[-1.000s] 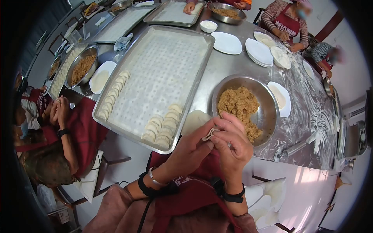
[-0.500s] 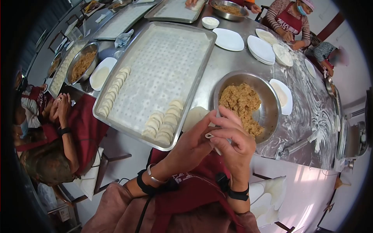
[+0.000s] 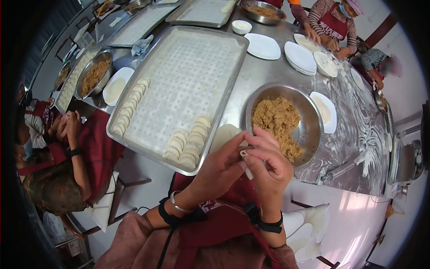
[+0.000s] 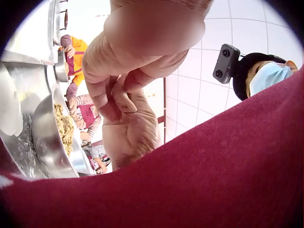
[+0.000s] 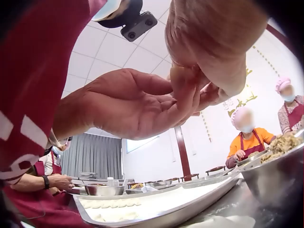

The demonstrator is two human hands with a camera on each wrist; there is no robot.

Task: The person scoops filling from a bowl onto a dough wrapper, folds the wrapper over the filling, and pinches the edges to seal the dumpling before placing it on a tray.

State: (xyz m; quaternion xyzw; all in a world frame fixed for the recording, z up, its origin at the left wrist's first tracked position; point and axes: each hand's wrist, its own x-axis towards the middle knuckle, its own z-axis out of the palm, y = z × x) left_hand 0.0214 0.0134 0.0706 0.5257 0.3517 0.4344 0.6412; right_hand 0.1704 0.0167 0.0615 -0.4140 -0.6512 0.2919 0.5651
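Observation:
Both hands meet over the table's near edge, in front of the filling bowl. Between them is a dumpling [image 3: 244, 154]; just a pale folded edge of its wrapper shows, and the fingers hide the rest. My left hand [image 3: 218, 169] holds it from the left, thumb against the dough. From the other side my right hand [image 3: 270, 169] pinches it between thumb and curled forefinger. In the left wrist view the right hand [image 4: 130, 130] appears behind the left fingers; the right wrist view shows the left palm [image 5: 135, 107] turned upward. A loose round wrapper [image 3: 222, 136] lies beyond the left fingers.
A large metal tray [image 3: 179, 80] at left carries rows of finished dumplings [image 3: 190, 145]. The steel bowl [image 3: 313, 130] of minced filling [image 3: 277, 121] stands close at right. White plates [image 3: 299, 57] and a floured table surface [image 3: 354, 121] lie beyond. People work around the table.
The dumpling has turned in my fingers, its folded edge now narrower and a pale edge showing below. Across the table, another person's hand has left the far tray and reaches toward the plates.

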